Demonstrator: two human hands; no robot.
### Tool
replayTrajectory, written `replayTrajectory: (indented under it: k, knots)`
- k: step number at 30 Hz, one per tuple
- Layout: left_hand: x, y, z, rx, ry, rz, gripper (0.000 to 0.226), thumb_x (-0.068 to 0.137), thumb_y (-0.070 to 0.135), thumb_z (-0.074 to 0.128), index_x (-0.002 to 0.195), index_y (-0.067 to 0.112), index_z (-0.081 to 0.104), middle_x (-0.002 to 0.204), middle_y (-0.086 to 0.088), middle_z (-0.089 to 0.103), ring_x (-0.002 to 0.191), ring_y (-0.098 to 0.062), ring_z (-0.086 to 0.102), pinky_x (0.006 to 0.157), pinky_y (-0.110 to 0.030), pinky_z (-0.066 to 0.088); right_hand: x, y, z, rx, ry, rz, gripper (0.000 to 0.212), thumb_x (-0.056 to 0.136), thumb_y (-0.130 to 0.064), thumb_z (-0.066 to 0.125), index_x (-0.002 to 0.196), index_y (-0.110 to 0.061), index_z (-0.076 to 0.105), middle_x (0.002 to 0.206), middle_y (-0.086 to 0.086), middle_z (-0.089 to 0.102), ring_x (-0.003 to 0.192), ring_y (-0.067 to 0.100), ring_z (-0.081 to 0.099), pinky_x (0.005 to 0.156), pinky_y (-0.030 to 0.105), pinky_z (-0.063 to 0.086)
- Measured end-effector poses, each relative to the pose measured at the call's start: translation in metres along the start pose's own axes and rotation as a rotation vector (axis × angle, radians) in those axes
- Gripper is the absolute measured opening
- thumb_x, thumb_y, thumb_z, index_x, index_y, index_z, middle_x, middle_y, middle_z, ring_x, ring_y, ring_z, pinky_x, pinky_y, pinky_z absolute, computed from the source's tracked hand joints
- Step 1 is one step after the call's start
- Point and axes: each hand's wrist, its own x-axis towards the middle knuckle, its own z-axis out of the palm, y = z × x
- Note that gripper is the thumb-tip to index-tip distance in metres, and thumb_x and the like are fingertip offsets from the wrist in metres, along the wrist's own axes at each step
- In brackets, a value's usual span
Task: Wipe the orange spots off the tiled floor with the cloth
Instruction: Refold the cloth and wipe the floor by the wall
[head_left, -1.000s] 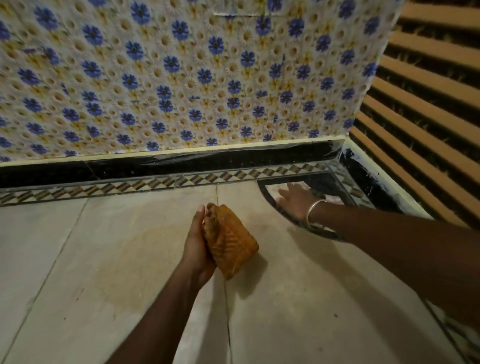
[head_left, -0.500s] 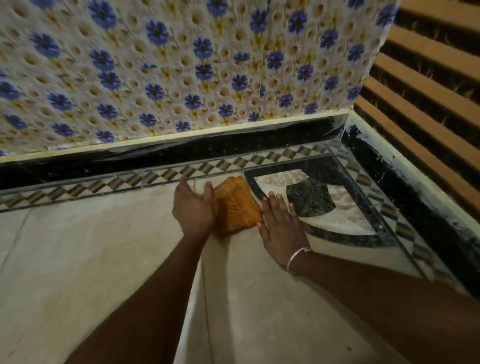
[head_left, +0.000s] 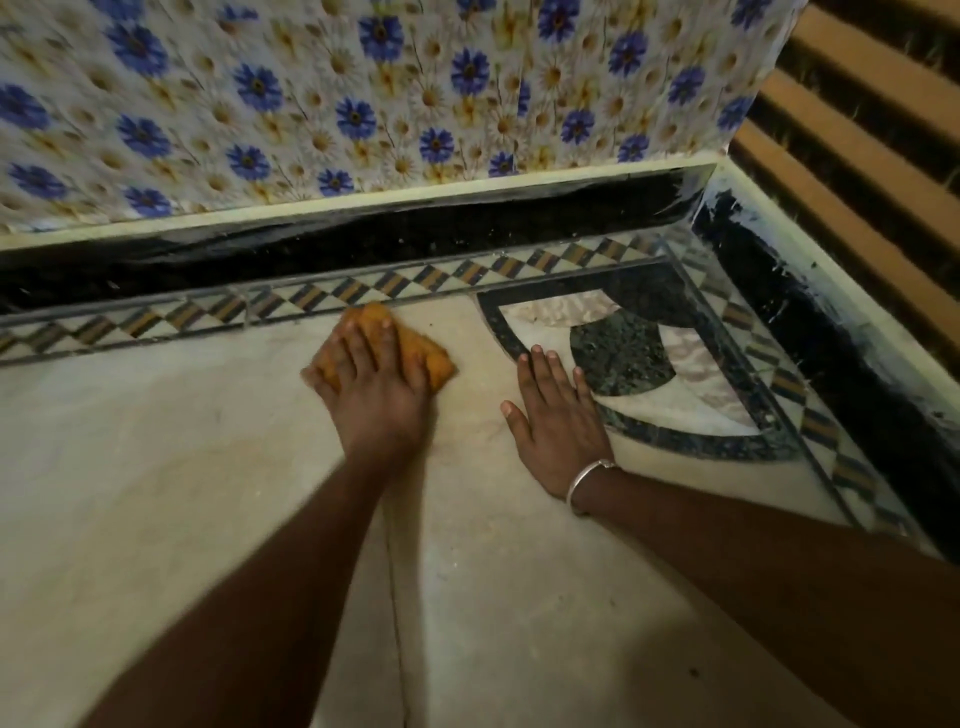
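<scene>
A person leans over a pale tiled floor (head_left: 171, 499) in the corner of a room, both bare arms reaching forward. The left hand (head_left: 371, 387) lies palm-down on a folded orange cloth (head_left: 410, 345), fingers spread across its top, pressing it flat against the floor rather than gripping it closed. The cloth sits just beside the checkered border strip (head_left: 322, 299) that runs along the base of the wall, its far edge almost touching the strip. The hand looks slightly blurred.

The right hand (head_left: 556, 415) rests flat and open on the floor to the right of the cloth, apart from it and holding nothing. Its fingertips reach the edge of a dark, curved inlay pattern (head_left: 623, 353) set into the corner tiles. A thin silver bangle (head_left: 587, 478) circles that wrist.

Behind the border strip runs a black skirting band (head_left: 363, 244), and above it a wall covering printed with blue flowers and daisies (head_left: 363, 93). No distinct orange spots can be made out on the floor.
</scene>
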Motion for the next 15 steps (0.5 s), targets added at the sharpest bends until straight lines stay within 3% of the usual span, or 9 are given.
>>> replayTrajectory:
  k: [2,5,7,10,15]
  knots:
    - [-0.056,0.009,-0.001,-0.022,-0.004,-0.012,0.073,0.103,0.062,0.007,0.167,0.027,0.005,0.174,-0.016,-0.001,0.161,-0.035,-0.002,0.123,-0.068,-0.005,0.002,-0.001,-0.004,0.024,-0.022,0.005,0.081,0.094,-0.059,-0.002,0.161,-0.015,0.006,0.169,0.005,0.000,0.155,0.019,-0.005,0.125,0.043,-0.005]
    - [-0.119,0.041,0.008,-0.008,-0.100,0.128,0.072,0.103,0.065,0.005,0.165,0.030,-0.009,0.171,-0.011,-0.020,0.158,-0.033,-0.020,0.122,-0.065,-0.016,0.004,0.000,-0.011,0.105,-0.072,0.020,0.086,0.090,-0.066,-0.004,0.161,-0.018,0.005,0.169,0.001,-0.003,0.155,0.015,-0.008,0.124,0.039,-0.009]
    - [-0.121,0.058,0.011,0.011,-0.150,0.290,0.073,0.103,0.067,0.007,0.164,0.032,-0.011,0.170,-0.008,-0.024,0.157,-0.031,-0.025,0.120,-0.064,-0.020,0.007,0.003,-0.016,0.152,-0.131,0.031,0.081,0.095,-0.067,0.003,0.161,-0.020,0.006,0.169,0.000,-0.004,0.154,0.014,-0.009,0.124,0.039,-0.010]
    - [-0.083,0.050,0.001,0.086,-0.176,0.444,0.073,0.101,0.072,0.007,0.163,0.036,-0.009,0.172,-0.005,-0.019,0.159,-0.028,-0.019,0.123,-0.063,-0.012,0.010,0.003,-0.029,0.212,-0.220,0.026,0.068,0.103,-0.056,0.017,0.161,-0.021,0.008,0.169,0.001,-0.004,0.154,0.014,-0.008,0.124,0.040,-0.008]
    - [-0.067,-0.016,-0.013,0.026,-0.142,0.162,0.084,0.093,0.081,-0.001,0.163,0.038,-0.016,0.172,-0.008,-0.021,0.159,-0.032,-0.017,0.124,-0.063,-0.013,0.003,0.011,-0.059,0.237,-0.352,0.028,0.066,0.105,-0.055,0.018,0.160,-0.019,0.015,0.169,0.002,0.001,0.155,0.017,-0.003,0.124,0.040,-0.003]
